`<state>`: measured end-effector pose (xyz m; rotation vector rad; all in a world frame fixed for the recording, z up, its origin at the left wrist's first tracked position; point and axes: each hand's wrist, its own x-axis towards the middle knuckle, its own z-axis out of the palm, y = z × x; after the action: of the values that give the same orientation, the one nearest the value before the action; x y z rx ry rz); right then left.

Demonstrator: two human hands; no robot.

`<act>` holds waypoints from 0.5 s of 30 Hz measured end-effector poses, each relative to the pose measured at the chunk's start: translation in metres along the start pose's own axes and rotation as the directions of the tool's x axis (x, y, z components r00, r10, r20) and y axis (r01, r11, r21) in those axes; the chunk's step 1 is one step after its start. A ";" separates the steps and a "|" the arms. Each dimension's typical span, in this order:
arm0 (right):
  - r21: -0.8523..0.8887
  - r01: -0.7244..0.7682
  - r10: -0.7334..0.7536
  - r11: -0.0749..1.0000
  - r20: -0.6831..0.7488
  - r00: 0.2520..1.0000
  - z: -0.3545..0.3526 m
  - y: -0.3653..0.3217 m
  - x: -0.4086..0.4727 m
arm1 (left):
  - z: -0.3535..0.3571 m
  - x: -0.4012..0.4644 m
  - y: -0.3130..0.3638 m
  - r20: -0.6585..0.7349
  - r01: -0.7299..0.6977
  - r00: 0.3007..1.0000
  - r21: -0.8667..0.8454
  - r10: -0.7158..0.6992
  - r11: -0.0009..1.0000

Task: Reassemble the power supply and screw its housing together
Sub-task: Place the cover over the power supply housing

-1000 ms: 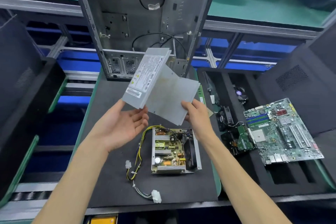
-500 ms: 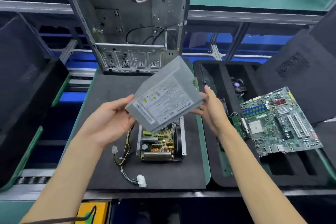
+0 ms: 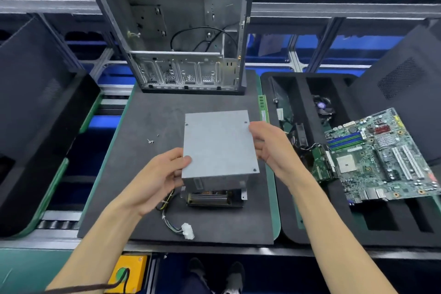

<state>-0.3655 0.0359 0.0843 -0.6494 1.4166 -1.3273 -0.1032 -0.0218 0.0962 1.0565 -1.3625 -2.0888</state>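
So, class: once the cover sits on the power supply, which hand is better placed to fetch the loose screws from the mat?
Left, probably. The screws lie on the mat left of the cover, nearer the left hand; the right hand grips the cover's far side.

You had the grey metal housing cover (image 3: 218, 144) flat side up, directly over the power supply base (image 3: 214, 197), whose near edge and circuit parts showed beneath it on the dark mat. Small screw holes marked the cover's corners. The base's yellow and black cable bundle (image 3: 167, 210) trailed left to a white connector (image 3: 187, 231).
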 end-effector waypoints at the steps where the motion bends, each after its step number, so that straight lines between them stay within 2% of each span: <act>1: 0.003 -0.002 0.003 1.000 -0.016 1.000 0.001 0.001 0.001 | -0.001 0.000 0.000 0.005 0.004 1.000 0.004 -0.004 1.000; 5: -0.006 -0.014 0.014 1.000 -0.044 0.999 0.007 0.001 0.004 | -0.002 0.001 0.001 0.043 -0.002 0.999 0.033 0.000 0.999; 10: -0.009 -0.039 0.039 0.999 -0.045 0.998 0.012 0.003 0.007 | -0.014 0.004 0.001 -0.003 0.058 0.998 -0.018 -0.058 0.998; 15: -0.002 -0.045 0.045 0.999 0.026 0.999 0.010 0.008 0.002 | -0.020 -0.005 -0.001 0.007 0.072 0.997 0.029 -0.072 0.997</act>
<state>-0.3549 0.0319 0.0781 -0.6298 1.4034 -1.2790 -0.0846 -0.0295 0.0922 1.1260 -1.3808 -2.1327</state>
